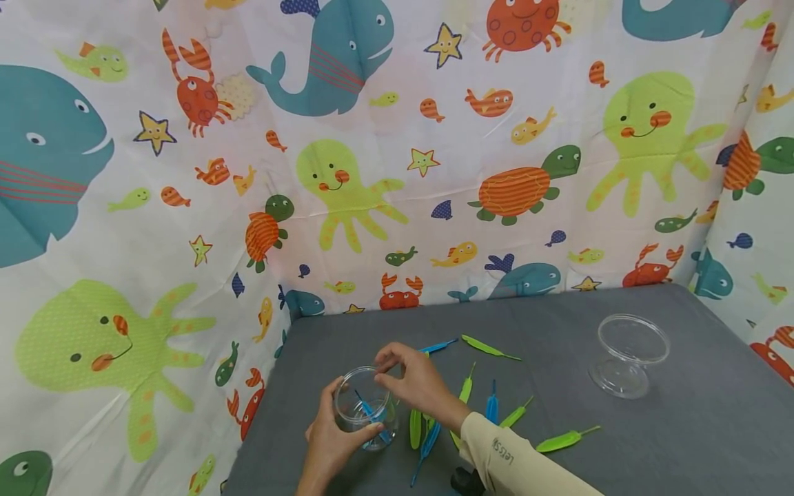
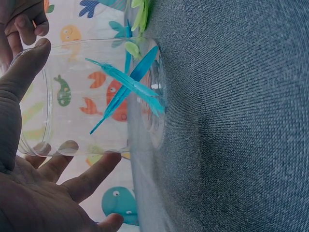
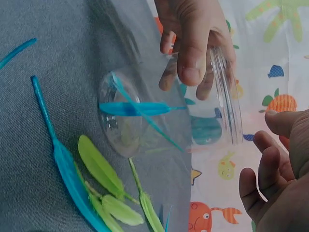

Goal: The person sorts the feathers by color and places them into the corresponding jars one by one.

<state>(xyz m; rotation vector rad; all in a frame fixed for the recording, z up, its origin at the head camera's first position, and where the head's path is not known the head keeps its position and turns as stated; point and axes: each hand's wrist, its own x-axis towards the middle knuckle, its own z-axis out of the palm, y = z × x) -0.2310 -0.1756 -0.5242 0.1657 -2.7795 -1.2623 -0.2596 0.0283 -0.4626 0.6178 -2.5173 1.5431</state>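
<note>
My left hand [image 1: 335, 437] grips a clear glass jar [image 2: 72, 116] around its side, thumb on one side and fingers on the other. The jar stands upright on the grey cloth. Two blue feathers [image 3: 145, 108] lie crossed inside it near the bottom. Just at the jar's open rim is my right hand [image 1: 422, 386], its fingers loosely bent. In the right wrist view nothing shows between those fingers, and they are apart from the glass. Beside the jar, partly under the right arm, lie loose green feathers [image 3: 100, 164] and a blue feather [image 3: 67, 166].
Farther right stands a clear footed glass bowl [image 1: 626, 358]. More green feathers [image 1: 564, 441] and blue feathers [image 1: 492, 406] are scattered on the grey tabletop [image 1: 540, 344]. A cloth printed with sea animals [image 1: 446, 275] hangs behind and at the sides. A small black object [image 1: 466, 481] sits under the right sleeve.
</note>
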